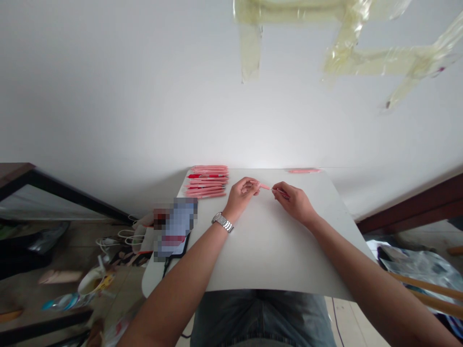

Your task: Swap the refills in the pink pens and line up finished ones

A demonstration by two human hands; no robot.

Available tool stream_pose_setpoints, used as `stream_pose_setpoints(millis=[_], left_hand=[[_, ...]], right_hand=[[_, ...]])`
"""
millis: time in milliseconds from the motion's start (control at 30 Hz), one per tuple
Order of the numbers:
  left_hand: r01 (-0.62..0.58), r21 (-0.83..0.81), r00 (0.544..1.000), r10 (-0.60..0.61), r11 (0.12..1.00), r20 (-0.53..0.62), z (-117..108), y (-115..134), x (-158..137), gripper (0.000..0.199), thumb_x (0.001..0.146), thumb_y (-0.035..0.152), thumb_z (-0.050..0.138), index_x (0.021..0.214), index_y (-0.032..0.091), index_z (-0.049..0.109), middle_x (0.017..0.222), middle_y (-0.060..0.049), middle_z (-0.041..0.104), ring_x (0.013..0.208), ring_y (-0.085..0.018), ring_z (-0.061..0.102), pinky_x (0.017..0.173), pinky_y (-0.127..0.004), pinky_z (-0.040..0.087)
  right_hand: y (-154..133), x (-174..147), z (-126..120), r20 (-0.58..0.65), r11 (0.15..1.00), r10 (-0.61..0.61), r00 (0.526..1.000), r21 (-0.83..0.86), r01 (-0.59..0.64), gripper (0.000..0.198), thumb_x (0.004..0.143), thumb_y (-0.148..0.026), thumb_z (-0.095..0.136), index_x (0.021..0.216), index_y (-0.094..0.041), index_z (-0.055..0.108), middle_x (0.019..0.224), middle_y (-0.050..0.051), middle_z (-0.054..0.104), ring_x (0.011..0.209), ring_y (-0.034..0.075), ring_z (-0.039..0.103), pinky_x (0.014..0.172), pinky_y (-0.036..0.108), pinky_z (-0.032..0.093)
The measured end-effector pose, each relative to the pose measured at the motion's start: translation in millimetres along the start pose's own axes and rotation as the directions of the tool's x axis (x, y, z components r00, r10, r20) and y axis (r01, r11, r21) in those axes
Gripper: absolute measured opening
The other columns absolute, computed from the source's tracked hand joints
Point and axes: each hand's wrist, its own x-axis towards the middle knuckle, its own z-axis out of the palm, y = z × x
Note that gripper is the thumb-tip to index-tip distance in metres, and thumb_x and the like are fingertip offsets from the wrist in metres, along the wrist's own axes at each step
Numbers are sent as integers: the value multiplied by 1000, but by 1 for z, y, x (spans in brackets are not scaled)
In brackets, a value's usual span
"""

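Pinching the pink pen barrel (265,186) over the middle of the surface (267,246), the left hand (243,192) points its long axis rightward, slanting slightly toward the person; the right hand (294,200), just beside the exposed end, pinches a slim piece (282,193), though I cannot tell whether both parts touch. Farther back, stacked pens (208,182) lie sideways at left, a single pen (305,171) at right.

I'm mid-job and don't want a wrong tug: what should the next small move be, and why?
Probably line up the slim pink plastic-looking tube in the left hand with the small pinkish piece in the right hand before pushing or pulling. The tube's end points toward the right hand, but whether the two pieces are joined is too small to tell.
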Motion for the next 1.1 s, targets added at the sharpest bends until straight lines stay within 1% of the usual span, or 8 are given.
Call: stream_pose_setpoints(millis=[300,700,833,1000,1100], left_hand=[[-8,-19,999,8,1000,-34,0,2,1,37,87,50,75,98,16,66,92,-7,73,78,-16,69,79,-32,58],[-39,2,995,39,999,-92,-2,0,3,31,89,46,73,97,17,65,89,-5,72,76,-15,69,77,-30,58],[-61,8,987,61,998,-146,-4,0,4,28,89,43,73,97,18,65,89,-4,70,76,-14,69,76,-29,58],[-95,41,967,102,995,-235,-8,2,5,24,90,42,71,96,19,64,92,-4,69,75,-13,69,74,-28,59],[-96,2,964,93,995,-249,-8,3,5,26,92,44,68,96,20,60,94,-5,72,80,-15,72,79,-32,61]], right_hand=[[2,0,0,-20,1000,19,1000,-21,-20,18,100,-40,54,100,-26,65,80,2,71,68,17,64,67,27,48],[2,1,0,-42,999,39,998,-32,-41,18,98,-39,56,98,-24,66,78,1,69,66,15,60,65,26,44],[3,0,0,-40,999,36,999,-36,-38,17,98,-39,55,98,-24,66,78,0,68,64,14,59,65,26,43],[3,1,-3,-45,998,53,998,-24,-54,18,98,-39,55,97,-24,65,77,1,67,65,15,58,65,27,42],[4,1,-4,-41,998,67,997,11,-66,20,98,-41,55,99,-24,65,78,1,68,67,16,60,67,27,44]])
